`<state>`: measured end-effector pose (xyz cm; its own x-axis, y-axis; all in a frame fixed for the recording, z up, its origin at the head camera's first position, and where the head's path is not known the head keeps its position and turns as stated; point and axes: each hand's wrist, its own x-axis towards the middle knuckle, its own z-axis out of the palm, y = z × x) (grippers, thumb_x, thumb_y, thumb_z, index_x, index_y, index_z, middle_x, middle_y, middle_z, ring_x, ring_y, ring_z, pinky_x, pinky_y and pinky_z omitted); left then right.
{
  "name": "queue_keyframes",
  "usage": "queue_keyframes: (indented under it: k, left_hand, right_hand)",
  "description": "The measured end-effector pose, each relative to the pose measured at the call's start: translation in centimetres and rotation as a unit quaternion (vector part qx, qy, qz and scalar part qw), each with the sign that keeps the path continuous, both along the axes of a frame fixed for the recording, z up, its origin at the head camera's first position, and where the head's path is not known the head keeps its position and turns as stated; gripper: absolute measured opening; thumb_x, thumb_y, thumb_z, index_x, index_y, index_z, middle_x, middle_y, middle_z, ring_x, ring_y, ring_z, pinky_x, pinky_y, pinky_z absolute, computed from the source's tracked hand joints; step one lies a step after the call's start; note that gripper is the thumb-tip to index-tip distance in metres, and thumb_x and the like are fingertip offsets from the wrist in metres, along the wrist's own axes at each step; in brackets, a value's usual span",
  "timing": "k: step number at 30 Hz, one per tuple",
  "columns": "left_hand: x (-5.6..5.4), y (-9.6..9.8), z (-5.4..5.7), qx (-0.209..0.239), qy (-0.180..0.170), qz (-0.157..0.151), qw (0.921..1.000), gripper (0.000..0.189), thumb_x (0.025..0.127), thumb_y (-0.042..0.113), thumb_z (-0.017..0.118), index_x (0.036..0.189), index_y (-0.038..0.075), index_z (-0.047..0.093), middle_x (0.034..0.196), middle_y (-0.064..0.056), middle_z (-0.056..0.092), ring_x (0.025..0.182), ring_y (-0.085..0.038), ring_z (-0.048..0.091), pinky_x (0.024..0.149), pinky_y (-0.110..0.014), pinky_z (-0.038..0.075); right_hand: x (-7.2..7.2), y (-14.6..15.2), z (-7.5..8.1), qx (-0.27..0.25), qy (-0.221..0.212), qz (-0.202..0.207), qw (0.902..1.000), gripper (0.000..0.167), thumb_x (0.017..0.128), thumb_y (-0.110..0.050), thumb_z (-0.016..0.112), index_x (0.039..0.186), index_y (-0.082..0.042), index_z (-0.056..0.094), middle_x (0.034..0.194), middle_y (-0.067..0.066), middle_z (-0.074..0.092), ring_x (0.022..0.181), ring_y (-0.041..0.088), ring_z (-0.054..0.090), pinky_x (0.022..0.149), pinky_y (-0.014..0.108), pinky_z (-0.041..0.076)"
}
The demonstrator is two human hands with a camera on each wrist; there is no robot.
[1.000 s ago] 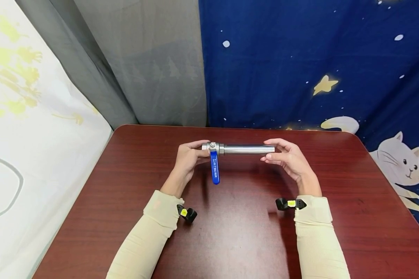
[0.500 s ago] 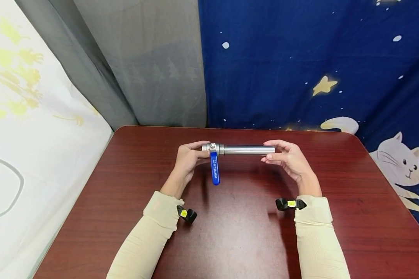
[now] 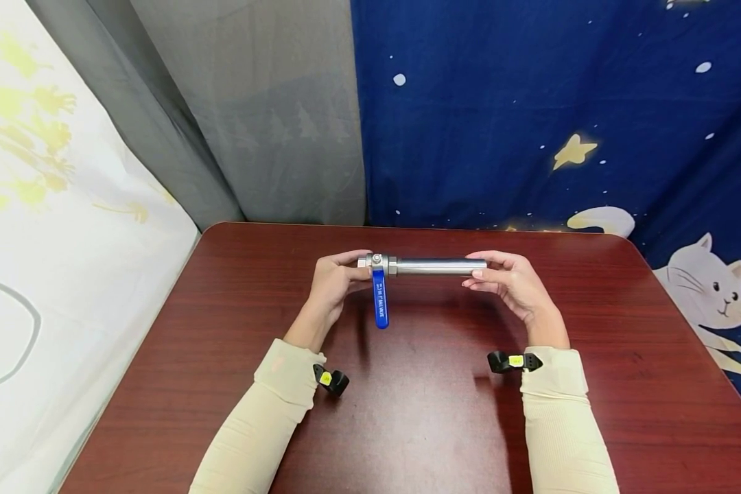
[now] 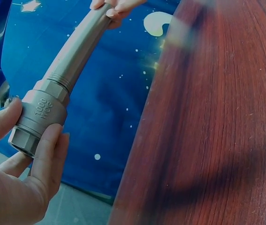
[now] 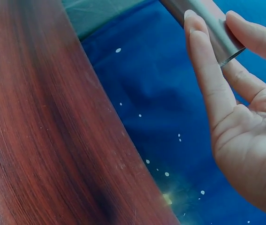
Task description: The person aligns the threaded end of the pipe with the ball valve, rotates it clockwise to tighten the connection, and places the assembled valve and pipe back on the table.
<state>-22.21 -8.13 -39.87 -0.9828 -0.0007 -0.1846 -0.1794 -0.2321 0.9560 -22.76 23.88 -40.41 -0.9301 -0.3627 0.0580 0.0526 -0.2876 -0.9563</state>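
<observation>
A metal ball valve (image 3: 377,261) with a blue lever handle (image 3: 380,299) is joined to a straight steel pipe (image 3: 435,266). Both are held level above the table. My left hand (image 3: 332,283) grips the valve body at its left end, thumb and fingers on either side, as the left wrist view also shows on the valve (image 4: 41,110). At the pipe's far right end, my right hand (image 3: 517,285) pinches it between thumb and fingers. The blue handle points toward me. In the right wrist view only the end of the pipe (image 5: 212,28) shows.
The dark red wooden table (image 3: 407,412) spreads beneath both hands. A blue curtain (image 3: 500,116) with stars and a grey curtain (image 3: 272,123) hang behind its far edge. White patterned cloth (image 3: 68,226) hangs at the left.
</observation>
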Motion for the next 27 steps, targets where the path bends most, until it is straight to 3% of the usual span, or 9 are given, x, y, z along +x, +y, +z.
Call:
queue_keyframes:
  k: [15,27]
  left_hand:
    - [-0.01,-0.04,-0.19,0.016,0.005,-0.004,0.9999,0.041,0.077,-0.014,0.064,0.117,-0.006,0.067,0.114,-0.020,0.063,0.073,-0.017,0.069,0.074,-0.033,0.060]
    - [-0.05,-0.06,0.05,0.006,0.004,-0.004,1.0000,0.040,0.078,-0.013,0.065,0.117,-0.004,0.068,0.115,-0.020,0.063,0.073,-0.017,0.069,0.074,-0.033,0.060]
  right_hand:
    - [-0.03,-0.02,-0.20,-0.002,0.006,0.005,1.0000,0.017,0.094,0.001,0.057,0.110,0.001,0.065,0.098,0.010,0.070,0.082,0.026,0.073,0.077,0.034,0.059]
    - [-0.26,-0.03,-0.29,-0.013,0.006,0.002,0.9999,0.020,0.094,0.003,0.057,0.112,0.003,0.065,0.099,0.011,0.069,0.081,0.028,0.073,0.076,0.035,0.059]
